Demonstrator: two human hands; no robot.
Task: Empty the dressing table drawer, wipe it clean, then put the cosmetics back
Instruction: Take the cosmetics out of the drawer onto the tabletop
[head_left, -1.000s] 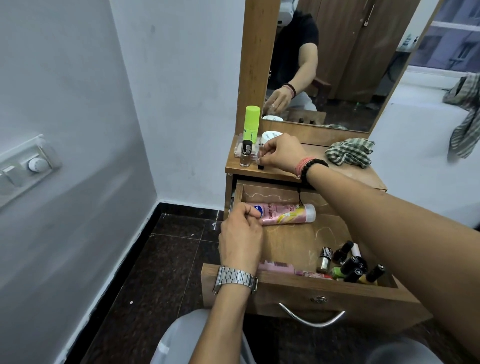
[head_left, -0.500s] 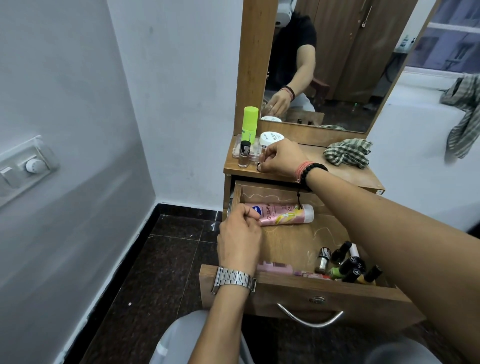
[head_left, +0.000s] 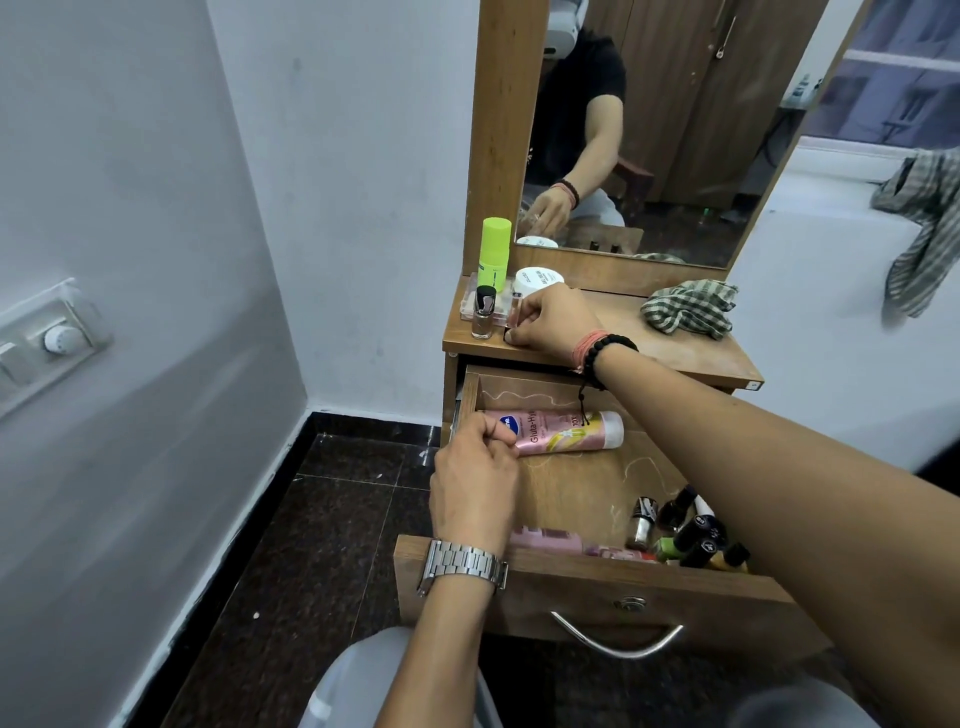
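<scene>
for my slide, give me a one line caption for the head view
Right hand sets a small bottle on the tabletop while left hand grips the pink tube.

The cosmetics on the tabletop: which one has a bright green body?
The tall green stick at the back left, beside the white jar; the small glass bottle in front is clear.

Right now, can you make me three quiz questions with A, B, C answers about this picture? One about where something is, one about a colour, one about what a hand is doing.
1. Where does the pink tube lie?
A in the open drawer
B on the floor
C on the tabletop

2. What colour is the tall bottle by the mirror?
A red
B blue
C bright green

3. What is the right hand doing?
A hanging loose
B pinching a small vial on the tabletop
C pulling the handle

Answers: 1 A, it rests at the drawer's back; 2 C, its cap and body are green; 3 B, fingers curl round the vial.
</scene>
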